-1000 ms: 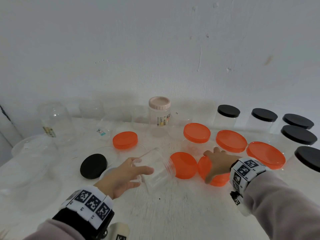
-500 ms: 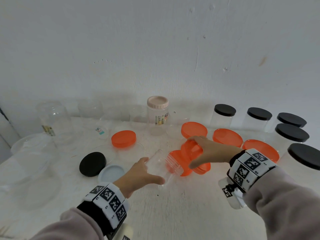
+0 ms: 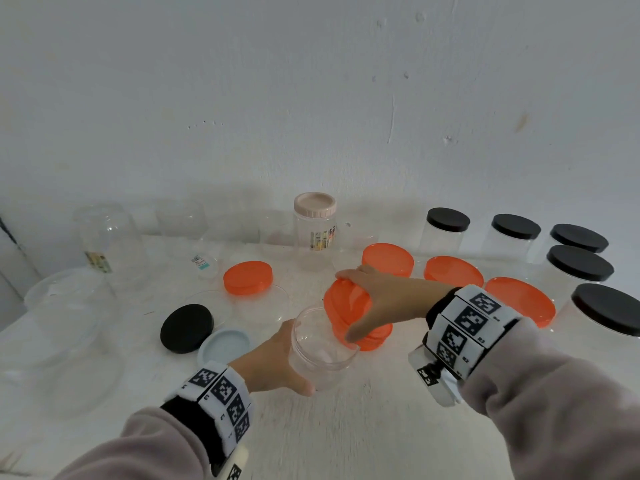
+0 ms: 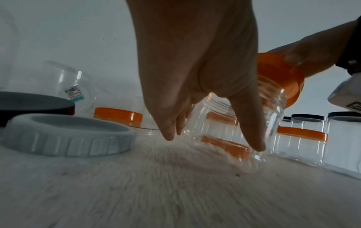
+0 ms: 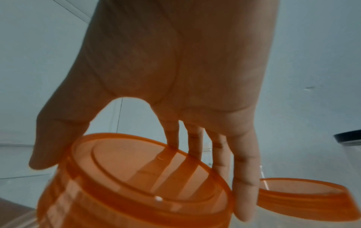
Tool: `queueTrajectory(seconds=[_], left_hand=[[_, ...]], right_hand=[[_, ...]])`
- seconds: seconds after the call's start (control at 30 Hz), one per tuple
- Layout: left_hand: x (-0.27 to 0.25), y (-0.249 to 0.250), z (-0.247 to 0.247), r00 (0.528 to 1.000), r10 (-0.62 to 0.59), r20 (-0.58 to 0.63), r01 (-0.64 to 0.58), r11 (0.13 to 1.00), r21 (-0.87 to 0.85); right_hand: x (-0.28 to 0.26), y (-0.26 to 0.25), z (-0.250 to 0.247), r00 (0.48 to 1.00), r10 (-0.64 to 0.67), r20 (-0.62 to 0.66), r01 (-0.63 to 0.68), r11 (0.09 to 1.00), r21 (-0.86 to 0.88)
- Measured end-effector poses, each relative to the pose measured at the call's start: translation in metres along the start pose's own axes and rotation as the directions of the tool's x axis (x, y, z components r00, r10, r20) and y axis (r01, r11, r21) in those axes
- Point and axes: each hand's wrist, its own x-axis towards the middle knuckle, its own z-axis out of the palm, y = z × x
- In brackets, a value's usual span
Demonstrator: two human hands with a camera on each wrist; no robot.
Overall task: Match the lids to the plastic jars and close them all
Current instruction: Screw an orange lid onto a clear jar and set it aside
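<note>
My left hand point(image 3: 277, 358) grips a clear open jar point(image 3: 322, 344) from the side and holds it just above the table, its mouth tipped a little to the right. In the left wrist view, the thumb and fingers point(image 4: 252, 131) wrap the jar point(image 4: 220, 131). My right hand point(image 3: 377, 299) holds an orange lid point(image 3: 346, 303) by its edge, tilted against the far rim of the jar's mouth. The right wrist view shows the fingers point(image 5: 244, 177) and thumb pinching that lid point(image 5: 146, 174) from above. A second orange lid point(image 3: 377, 339) lies on the table under my right hand.
A black lid point(image 3: 187, 327) and a pale blue lid point(image 3: 225, 344) lie to the left. Another orange lid point(image 3: 247, 277) sits behind them. Orange-lidded jars point(image 3: 453, 271) and black-lidded jars point(image 3: 606, 310) crowd the right. A pink-lidded jar point(image 3: 315, 230) and several open clear jars point(image 3: 110, 244) line the back and left.
My right hand picked an orange lid up from the table and carried it left to the jar's mouth. My left hand drew the jar nearer and turned it more upright.
</note>
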Motion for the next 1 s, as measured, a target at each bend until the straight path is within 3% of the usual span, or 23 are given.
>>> queueTrajectory(seconds=[0.13,0.33,0.57,1.0], left_hand=[[0.001,0.006,0.002,0.996,0.089,-0.024,-0.091,0.990,-0.104],[0.001,0.000,0.004,0.993,0.114,-0.007,-0.114,0.980,-0.163],[0.003,-0.013,0.007,0.997,-0.016,-0.079,0.002,0.986,-0.169],[0.005,-0.020,0.012,0.985,-0.062,-0.161,0.036,0.987,-0.156]], right_hand=[[0.007,-0.019,0.003,0.998,-0.047,0.032,0.050,0.995,-0.088],[0.018,-0.041,0.006,0.993,-0.053,0.107,0.077,0.969,-0.237],[0.027,-0.053,0.010,0.989,-0.016,0.146,0.065,0.939,-0.338],[0.029,-0.051,0.018,0.987,-0.017,0.161,0.068,0.944,-0.321]])
